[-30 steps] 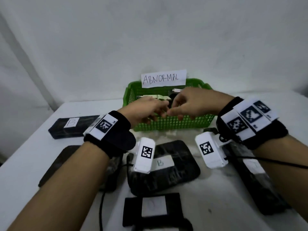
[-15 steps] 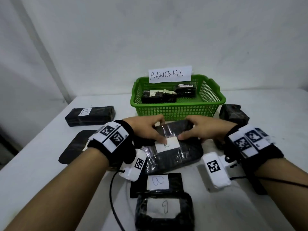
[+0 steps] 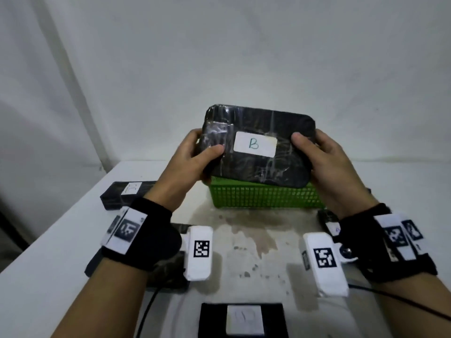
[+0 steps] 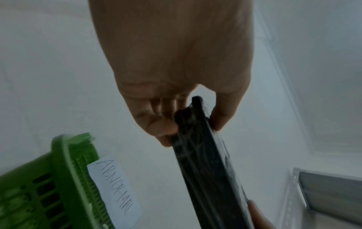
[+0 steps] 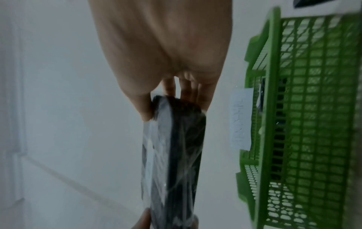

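A flat black package (image 3: 258,147) wrapped in clear film, with a white label marked "B", is held up in the air in front of the green basket (image 3: 263,196). My left hand (image 3: 192,157) grips its left end, thumb on the front face and fingers behind. My right hand (image 3: 317,154) grips its right end the same way. The left wrist view shows the package (image 4: 205,162) edge-on between thumb and fingers. The right wrist view shows the package (image 5: 176,155) edge-on too, with the basket (image 5: 303,124) beside it.
Other black labelled packages lie on the white table: one at the left (image 3: 127,193), one under my left wrist (image 3: 166,269), one at the near edge (image 3: 244,320), one by my right wrist (image 3: 329,218). A paper sign reading "ABNORMAL" (image 4: 115,192) hangs on the basket's far rim. A white wall stands behind.
Both hands came back from the basket, took hold of package B on the table, and have lifted it up to face the head camera.
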`<state>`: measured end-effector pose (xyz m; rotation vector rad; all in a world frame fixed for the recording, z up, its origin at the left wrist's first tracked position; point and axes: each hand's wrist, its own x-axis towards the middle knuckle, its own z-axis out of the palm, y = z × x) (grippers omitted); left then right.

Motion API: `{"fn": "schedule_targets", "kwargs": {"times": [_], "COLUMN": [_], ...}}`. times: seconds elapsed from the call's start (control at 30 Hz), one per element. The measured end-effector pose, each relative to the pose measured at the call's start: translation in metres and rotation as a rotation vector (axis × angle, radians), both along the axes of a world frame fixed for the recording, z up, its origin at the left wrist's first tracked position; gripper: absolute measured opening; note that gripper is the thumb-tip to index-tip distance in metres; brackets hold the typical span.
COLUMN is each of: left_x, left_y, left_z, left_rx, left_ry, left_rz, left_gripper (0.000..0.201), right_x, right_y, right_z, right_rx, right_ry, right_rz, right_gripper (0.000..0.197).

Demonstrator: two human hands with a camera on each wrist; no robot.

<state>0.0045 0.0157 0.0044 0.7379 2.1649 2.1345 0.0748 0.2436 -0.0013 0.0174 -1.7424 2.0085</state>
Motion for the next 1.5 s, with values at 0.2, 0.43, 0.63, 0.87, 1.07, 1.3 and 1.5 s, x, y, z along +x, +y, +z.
{"fn": "schedule_targets", "kwargs": {"times": [0.2, 0.43, 0.63, 0.87, 1.07, 1.3, 1.5], "left_x": [-0.026, -0.042, -0.045, -0.041, -0.041, -0.039, -0.029], "left_y": [-0.001, -0.012, 0.001, 0.004, 0.008, 0.011, 0.016], "left_z": [0.004, -0.013, -0.023, -0.025, -0.027, -0.026, -0.029], "left_rx": [0.102, 0.104, 0.099, 0.09, 0.073, 0.031, -0.253], "left_ry": [-0.039, -0.063, -0.016, 0.014, 0.067, 0.136, 0.241], "left_rz": [0.031, 0.073, 0.094, 0.096, 0.108, 0.165, 0.235], "left_gripper": [0.038, 0.054, 0.04, 0.038, 0.039, 0.035, 0.047], "right_x": [-0.039, -0.058, -0.058, -0.05, -0.054, -0.052, -0.038], "right_y": [-0.022, -0.025, -0.021, -0.022, -0.022, -0.023, -0.003], "right_z": [0.006, -0.007, -0.012, -0.017, -0.019, -0.017, -0.007], "right_rx": [0.019, 0.163, 0.205, 0.213, 0.279, 0.48, 0.6], "right_ry": [0.025, -0.008, 0.006, 0.036, 0.073, 0.117, 0.086], "right_rz": [0.06, 0.084, -0.003, -0.047, -0.119, -0.279, -0.305], "right_gripper": [0.032, 0.041, 0.048, 0.05, 0.053, 0.048, 0.055]}}
